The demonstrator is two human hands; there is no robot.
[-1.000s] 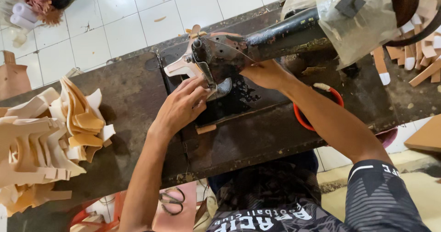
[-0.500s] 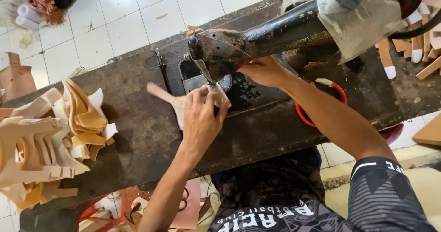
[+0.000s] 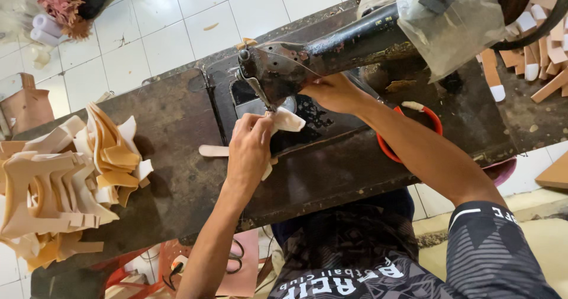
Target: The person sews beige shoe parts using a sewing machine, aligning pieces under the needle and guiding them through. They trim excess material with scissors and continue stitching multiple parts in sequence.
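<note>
View from above: a person seated at an old black sewing machine point(image 3: 319, 56) set in a worn dark table point(image 3: 171, 127).

Step in hand, as it looks: feeding a pale tan leather piece point(image 3: 287, 121) under the needle/presser foot for stitching. The next move prob. calls for steady guiding w/ both hands, keeping the piece flat and lined up, fingers clear of the needle.

Left hand point(image 3: 248, 151): lies palm down over the piece, fingers curled narrow, fingertips pinching its edge right at the needle. It holds the piece against the machine bed. One strip-like end sticks out just left of the wrist; another corner shows past the fingertips, toward the right hand.

Right hand point(image 3: 334, 92): beyond and to the right of the left hand, tucked under the machine arm, just behind the needle area. Fingers mostly hidden by the machine head, so can't tell how far open or whether it grips the piece or only the machine.

Around: well left of the left hand, a heap of cut tan and cream leather pieces point(image 3: 59, 180) at the table end. Just under the right forearm, an orange bowl point(image 3: 426, 133). Far right, more cut strips point(image 3: 532, 44). Clear plastic point(image 3: 455, 21) drapes the machine's far end. White tiled floor point(image 3: 165, 21) beyond.
</note>
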